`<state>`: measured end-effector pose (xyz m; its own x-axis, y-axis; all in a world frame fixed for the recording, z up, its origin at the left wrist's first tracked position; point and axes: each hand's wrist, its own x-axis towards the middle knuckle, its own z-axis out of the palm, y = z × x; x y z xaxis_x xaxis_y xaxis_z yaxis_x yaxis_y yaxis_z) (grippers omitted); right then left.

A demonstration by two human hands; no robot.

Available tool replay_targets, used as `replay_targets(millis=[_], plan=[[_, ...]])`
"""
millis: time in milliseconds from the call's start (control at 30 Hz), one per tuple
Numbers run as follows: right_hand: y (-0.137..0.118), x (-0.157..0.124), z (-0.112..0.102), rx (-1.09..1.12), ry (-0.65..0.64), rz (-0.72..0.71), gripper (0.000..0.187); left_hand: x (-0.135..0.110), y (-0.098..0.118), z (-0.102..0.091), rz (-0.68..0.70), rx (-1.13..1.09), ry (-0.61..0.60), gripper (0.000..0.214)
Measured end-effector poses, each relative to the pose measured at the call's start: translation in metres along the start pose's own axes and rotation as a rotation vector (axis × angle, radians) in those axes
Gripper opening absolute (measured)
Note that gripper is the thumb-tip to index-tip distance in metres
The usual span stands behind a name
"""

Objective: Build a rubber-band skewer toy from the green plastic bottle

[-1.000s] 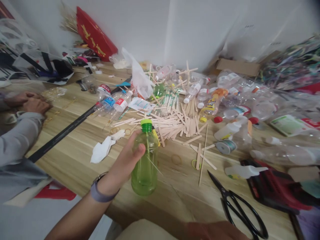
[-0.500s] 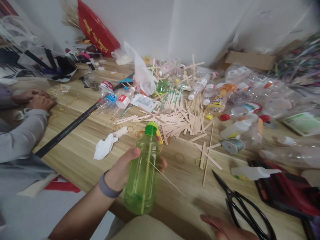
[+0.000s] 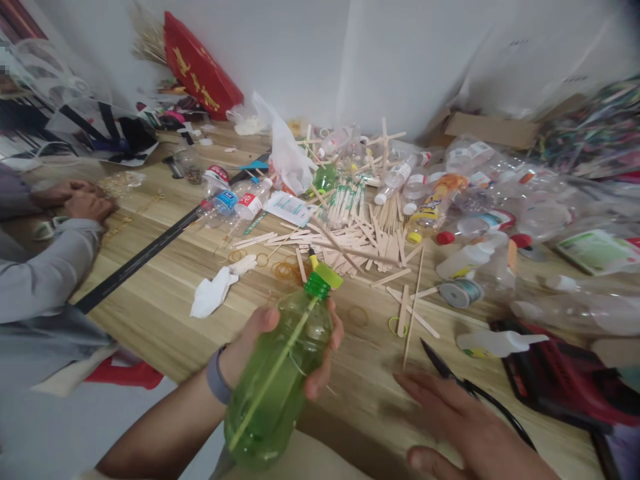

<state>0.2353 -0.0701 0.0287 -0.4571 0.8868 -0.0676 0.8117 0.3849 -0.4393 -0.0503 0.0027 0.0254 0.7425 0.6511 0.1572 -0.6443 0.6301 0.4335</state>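
My left hand point(image 3: 260, 343) is wrapped round a clear green plastic bottle point(image 3: 277, 380) with a green cap, tilted so the cap points up and to the right. A thin stick runs inside the bottle along its length. My right hand point(image 3: 470, 427) hovers low over the wooden table point(image 3: 165, 300) at the lower right, fingers stretched out and somewhat blurred, holding nothing. Just beyond its fingertips lie black scissors point(image 3: 440, 363), partly covered by the hand.
A heap of wooden craft sticks point(image 3: 350, 240), rubber bands point(image 3: 287, 270), several empty plastic bottles point(image 3: 475, 193), a spool point(image 3: 457, 292), a white glue bottle point(image 3: 495, 341) and crumpled tissue point(image 3: 213, 295) litter the table. Another person's hands point(image 3: 75, 200) and grey sleeve rest at the left. A long black bar point(image 3: 145, 257) crosses the table.
The green bottle has been lowered toward me and tipped further to the right. My right hand has come up from the bottom edge and reached forward over the scissors.
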Motion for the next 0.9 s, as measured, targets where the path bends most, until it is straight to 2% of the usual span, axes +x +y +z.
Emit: replay_targets(millis=[33,100,200,300,400,500,567,767,900], plan=[[-0.006,0.005,-0.008,0.035,0.082,0.021,0.046,-0.001,-0.002,0.0,-0.009,0.016,0.014,0.052],[-0.022,0.02,-0.021,0.219,0.19,0.115,0.033,-0.001,-0.005,0.0,-0.025,0.05,0.043,0.054],[-0.053,0.049,-0.029,0.698,0.183,0.212,0.034,-0.002,-0.009,0.002,-0.05,0.136,0.104,0.056],[-0.077,0.082,-0.025,1.215,0.227,0.211,0.039,-0.001,-0.011,0.006,-0.116,0.232,0.17,0.057],[-0.084,0.108,-0.021,1.513,0.149,0.266,0.037,0.003,-0.011,0.011,-0.17,0.228,0.182,0.057],[-0.081,0.126,-0.022,1.67,0.225,0.402,0.028,0.008,-0.012,0.01,-0.142,0.15,0.166,0.048],[-0.079,0.132,-0.024,1.714,0.24,0.436,0.022,0.011,-0.012,0.007,-0.141,0.137,0.183,0.046],[-0.079,0.141,-0.027,1.748,0.221,0.458,0.019,0.017,-0.01,0.005,-0.151,0.116,0.182,0.045],[-0.073,0.146,-0.025,1.749,0.146,0.489,0.013,0.02,-0.008,0.004,-0.16,0.109,0.227,0.041]])
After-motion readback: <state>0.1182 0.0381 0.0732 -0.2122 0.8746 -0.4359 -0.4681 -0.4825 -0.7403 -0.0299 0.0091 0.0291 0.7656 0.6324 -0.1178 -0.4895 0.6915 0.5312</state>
